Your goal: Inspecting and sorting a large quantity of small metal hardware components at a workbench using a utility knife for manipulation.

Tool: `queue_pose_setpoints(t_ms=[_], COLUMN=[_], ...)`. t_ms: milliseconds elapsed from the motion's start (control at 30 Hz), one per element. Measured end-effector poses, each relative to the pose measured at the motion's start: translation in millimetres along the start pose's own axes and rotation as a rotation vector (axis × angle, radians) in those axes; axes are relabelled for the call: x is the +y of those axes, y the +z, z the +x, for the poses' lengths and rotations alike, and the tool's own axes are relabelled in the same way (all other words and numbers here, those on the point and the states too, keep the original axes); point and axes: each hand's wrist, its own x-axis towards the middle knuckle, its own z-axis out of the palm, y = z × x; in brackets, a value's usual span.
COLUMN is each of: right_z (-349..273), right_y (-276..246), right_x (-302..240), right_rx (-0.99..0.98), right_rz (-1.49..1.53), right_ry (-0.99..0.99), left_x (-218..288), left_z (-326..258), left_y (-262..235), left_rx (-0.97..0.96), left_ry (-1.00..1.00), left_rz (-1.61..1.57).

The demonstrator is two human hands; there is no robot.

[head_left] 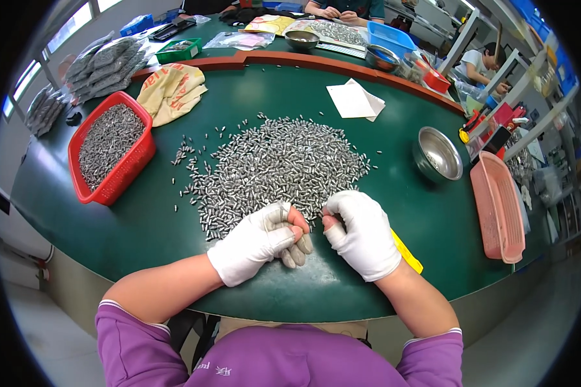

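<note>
The left hand (pixel 255 242), in a white glove that leaves the thumb and forefinger tips bare, is at the near edge of a wide pile of small silvery metal pieces (pixel 277 168); its thumb and forefinger tips come close together, and I cannot tell whether a piece is clamped between them, while its other fingers curl below. The right hand (pixel 366 235), gloved likewise, is just to the right of it with a narrow gap between the two, its bare thumb and forefinger tips bent toward each other at the pile's near edge; whether they meet on a piece cannot be told either. The pile spreads over the green table (pixel 426 209) ahead of both hands, with loose pieces scattered to its left. Farther ahead and left of the left hand stands a red basket (pixel 130 175) filled with similar pieces, with a crumpled cream cloth (pixel 171 95) beyond it. Just beside the right wrist, partly hidden, lies a yellow object (pixel 408 253). Ahead and to the right of the right hand is a steel bowl (pixel 440 153), nearer the edge a pink basket (pixel 505 213), and straight ahead beyond the pile lie white sheets (pixel 348 101)
</note>
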Motion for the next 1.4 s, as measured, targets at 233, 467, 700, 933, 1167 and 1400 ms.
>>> queue_pose_setpoints(t_ms=[233,467,700,933,1167,1400], right_z=[-1.3,-1.7,-5.5,-6.5,-5.0,-7.8], right_y=[-3.7,-7.8,-2.8,-5.9,-5.9,-7.7], right_x=[-0.3,-3.6,-2.5,-4.3,-3.7,-0.3], right_rx=[0.024,-0.014,0.038,-0.002,0.008,0.017], right_rz=[0.162,0.275,0.446,0.464,0.443,0.388], right_ry=[0.008,0.173,0.325,0.378,0.385,0.293], left_x=[-0.5,2.5,3.7,6.2,7.0,6.5], left_z=[-0.6,-3.1,-4.6,-5.4,-5.2,-4.5], left_y=[-0.1,0.9,1.4,6.5,4.5,6.1], left_rx=[-0.020,0.038,0.078,0.082,0.074,0.053], left_ry=[0.027,0.032,0.028,0.020,0.011,0.028], left_rz=[-0.005,0.024,0.080,0.099,0.102,0.104])
